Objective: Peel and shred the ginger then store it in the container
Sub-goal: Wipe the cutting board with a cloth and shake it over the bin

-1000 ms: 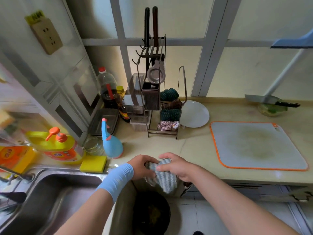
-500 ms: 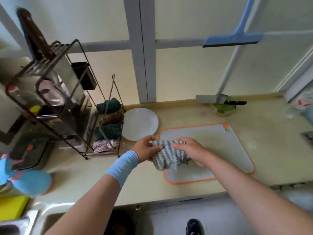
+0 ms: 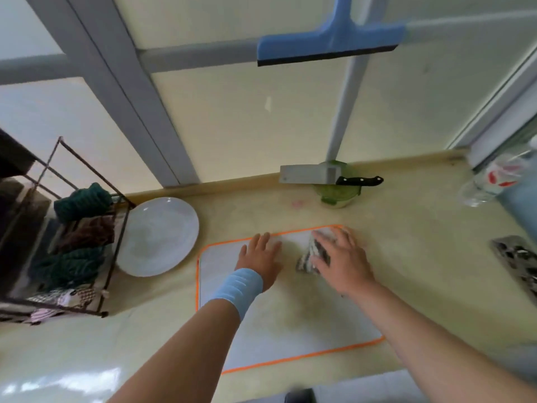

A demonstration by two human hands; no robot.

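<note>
Both hands are spread, nothing clenched in either: the left hand (image 3: 261, 257) lies flat, palm down, on the cutting board (image 3: 276, 321), fingers straight and slightly fanned, while the right hand (image 3: 341, 263) presses down with splayed fingers on a striped grey cloth (image 3: 311, 254). That cloth is bunched under the right palm at the far right corner of the board, and the two hands sit near each other without touching. A pale blue wristband (image 3: 236, 289) wraps the left wrist. From where I stand the board is a white sheet with an orange edge, lying on the yellowish counter (image 3: 406, 245) and turned a little askew to its front edge. Behind it, against the back wall, sits a green container (image 3: 337, 196), and a cleaver (image 3: 308, 173) with a black handle rests flat across its top, blade pointing left. Left of the board a white plate (image 3: 157, 237) lies on the counter, its rim just beside the board's corner. Further left stands a dark wire rack (image 3: 116, 228) holding rolled green and brown cloths. A blue squeegee (image 3: 328, 48) leans up against the window frame above the container. Off to the right there is a clear jar with red marks (image 3: 491, 181), too blurred for me to say more.
</note>
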